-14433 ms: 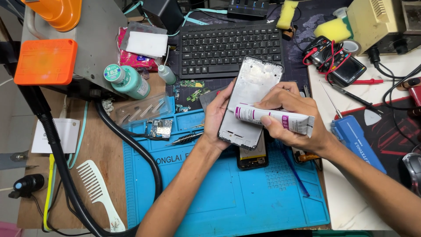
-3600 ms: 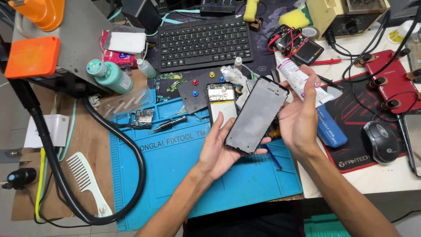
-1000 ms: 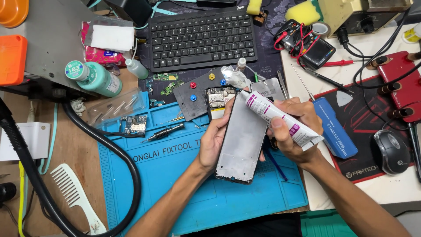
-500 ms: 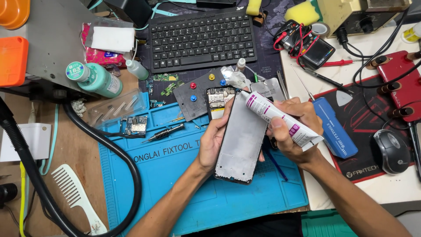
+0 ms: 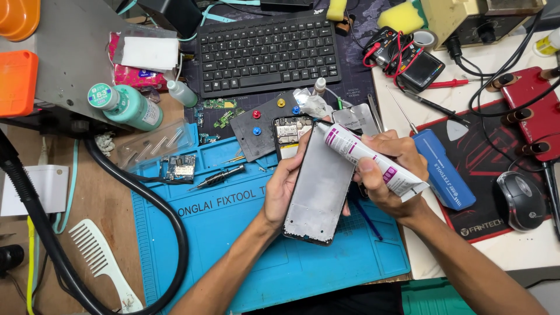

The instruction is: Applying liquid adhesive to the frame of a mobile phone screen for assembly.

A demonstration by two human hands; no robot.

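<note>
Head view, all places told from the blue mat (image 5: 245, 233):

Left hand (image 5: 284, 188): over the mat's upper middle, closed around the left edge of a phone frame (image 5: 319, 185), thumb on its near side, fingers behind it.

Phone frame: held tilted above the mat, its grey inner face up, top end toward the mat's far edge, lower end over the mat's middle.

Right hand (image 5: 388, 178): over the mat's upper right corner, wrapped around a white tube (image 5: 370, 159) with purple marks, thumb pressed on the tube's side.

Tube: slanted across the frame's top right part, nozzle at the frame's top left corner; whether the tip touches the frame cannot be told.

Open phone (image 5: 290, 133): lying just past the mat's far edge, its insides showing, partly hidden behind the frame.

Grey plate (image 5: 256, 125): at the mat's far edge, left of the open phone, with red, yellow and blue knobs on it.

Circuit board (image 5: 181, 167): on the mat's upper left corner.

Screwdriver (image 5: 221, 176): on the mat, just right of the board.

Keyboard (image 5: 265, 55): well beyond the mat's far edge.

Green bottle (image 5: 125, 108): lying beyond the mat's upper left corner.

Comb (image 5: 99, 262): on the wood, left of the mat.

Black hose (image 5: 151, 204): curving over the mat's left edge.

Blue case (image 5: 443, 169): just right of the mat, beside the right hand.

Mouse (image 5: 521, 200): well to the right of the mat.
</note>
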